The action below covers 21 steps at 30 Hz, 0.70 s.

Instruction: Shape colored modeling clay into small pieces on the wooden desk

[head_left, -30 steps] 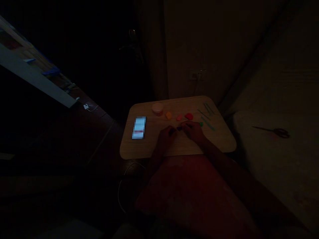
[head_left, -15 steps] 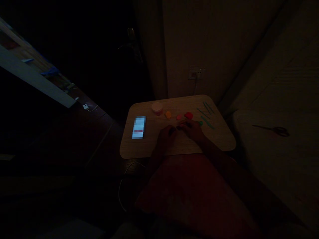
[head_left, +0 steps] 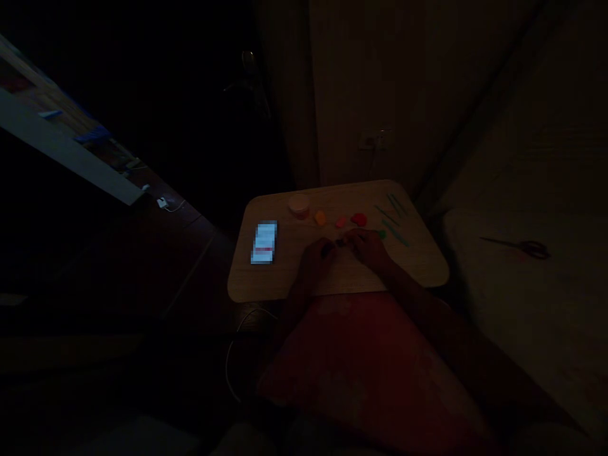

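Note:
In the dim light, my left hand rests low over the wooden table with its fingers curled; what they hold, if anything, is lost in shadow. Facing it, my right hand has its fingers pinched together at a small dark lump between the two hands. Just beyond lie soft-looking lumps like modelling clay: an orange lump, a pink lump and a red lump. A green lump sits beside my right hand's knuckles.
Several thin green strips lie at the table's right. A round lidded tub stands at the back left, near a lit phone. Scissors lie on a pale surface to the right. A white cable hangs below.
My right hand's fingers have shifted slightly, and the dark lump shows more plainly between the hands. My left hand has hardly moved.

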{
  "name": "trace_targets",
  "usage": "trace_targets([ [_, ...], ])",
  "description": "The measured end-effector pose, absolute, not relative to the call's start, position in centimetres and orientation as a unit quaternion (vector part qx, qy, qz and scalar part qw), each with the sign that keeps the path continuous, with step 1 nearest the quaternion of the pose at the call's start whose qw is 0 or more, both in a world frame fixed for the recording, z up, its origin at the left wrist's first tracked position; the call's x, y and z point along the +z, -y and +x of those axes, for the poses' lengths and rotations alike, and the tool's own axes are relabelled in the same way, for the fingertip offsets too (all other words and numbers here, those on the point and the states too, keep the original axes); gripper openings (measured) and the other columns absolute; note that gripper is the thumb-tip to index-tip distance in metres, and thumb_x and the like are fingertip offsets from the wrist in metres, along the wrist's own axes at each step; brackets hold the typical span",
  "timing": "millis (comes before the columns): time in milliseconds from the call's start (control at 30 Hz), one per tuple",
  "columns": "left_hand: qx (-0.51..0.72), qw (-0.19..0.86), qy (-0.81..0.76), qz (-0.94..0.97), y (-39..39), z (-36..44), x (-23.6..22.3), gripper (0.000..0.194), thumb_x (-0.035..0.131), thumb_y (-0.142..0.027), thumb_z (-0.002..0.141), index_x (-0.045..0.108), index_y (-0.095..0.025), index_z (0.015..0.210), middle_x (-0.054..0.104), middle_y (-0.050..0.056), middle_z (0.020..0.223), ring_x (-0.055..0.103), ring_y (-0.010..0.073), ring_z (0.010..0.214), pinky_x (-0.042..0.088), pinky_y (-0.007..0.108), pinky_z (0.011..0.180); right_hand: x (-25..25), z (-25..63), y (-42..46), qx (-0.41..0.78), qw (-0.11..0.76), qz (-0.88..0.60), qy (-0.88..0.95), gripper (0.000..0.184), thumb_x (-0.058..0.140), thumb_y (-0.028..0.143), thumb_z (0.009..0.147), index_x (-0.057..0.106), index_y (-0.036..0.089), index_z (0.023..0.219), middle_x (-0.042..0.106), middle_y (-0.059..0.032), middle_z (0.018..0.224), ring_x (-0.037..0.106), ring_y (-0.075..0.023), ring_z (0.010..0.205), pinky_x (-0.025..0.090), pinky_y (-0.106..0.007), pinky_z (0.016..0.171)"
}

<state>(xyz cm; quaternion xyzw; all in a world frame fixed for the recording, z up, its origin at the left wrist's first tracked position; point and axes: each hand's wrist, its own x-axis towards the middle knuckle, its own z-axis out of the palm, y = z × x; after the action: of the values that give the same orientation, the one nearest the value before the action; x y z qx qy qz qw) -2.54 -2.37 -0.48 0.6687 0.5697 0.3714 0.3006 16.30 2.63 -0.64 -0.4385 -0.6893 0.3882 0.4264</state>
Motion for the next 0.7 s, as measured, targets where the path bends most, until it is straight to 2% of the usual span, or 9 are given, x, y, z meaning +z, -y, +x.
trace_targets([
  [167,0.368,0.293,-0.577,0.667,2.43,-2.47,-0.36,0.012,0.062,-0.03,0.091,0.066,-0.019,0.093,0.071,0.001,0.09,0.062,0.0162,0.082,0.047,0.027,0.076,-1.01,16.25,-2.98,0.371,0.453,-0.428,0.689,0.025,0.058,0.035,0.088,0.077,0.02,0.082,0.079,-0.0076,0.089,0.071,-0.0228,0.086,0.054,-0.034,0.084],
  [300,0.369,0.293,-0.574,0.67,2.55,-2.45,-0.21,0.014,0.062,-0.032,0.091,0.066,-0.018,0.091,0.07,0.001,0.087,0.061,0.0158,0.079,0.047,0.026,0.074,-1.34,16.2,-3.09,0.378,0.459,-0.436,0.676,0.023,0.062,0.034,0.085,0.079,0.021,0.091,0.08,-0.0084,0.098,0.072,-0.0243,0.088,0.056,-0.037,0.083],
  [500,0.362,0.29,-0.582,0.668,2.46,-2.44,-0.31,0.014,0.063,-0.031,0.091,0.067,-0.018,0.092,0.07,0.002,0.086,0.06,0.0161,0.078,0.047,0.027,0.073,-1.29,16.13,-2.75,0.405,0.458,-0.433,0.662,0.033,0.051,0.038,0.094,0.076,0.018,0.101,0.077,-0.0069,0.084,0.063,-0.0178,0.063,0.052,-0.031,0.064],
  [700,0.365,0.293,-0.576,0.67,2.44,-2.41,-0.25,0.013,0.062,-0.031,0.091,0.066,-0.018,0.092,0.07,0.002,0.087,0.062,0.0163,0.08,0.047,0.027,0.073,-0.93,16.34,-2.74,0.379,0.461,-0.464,0.654,0.035,0.052,0.045,0.095,0.07,0.018,0.083,0.066,-0.0042,0.069,0.057,-0.0176,0.063,0.046,-0.029,0.063],
])
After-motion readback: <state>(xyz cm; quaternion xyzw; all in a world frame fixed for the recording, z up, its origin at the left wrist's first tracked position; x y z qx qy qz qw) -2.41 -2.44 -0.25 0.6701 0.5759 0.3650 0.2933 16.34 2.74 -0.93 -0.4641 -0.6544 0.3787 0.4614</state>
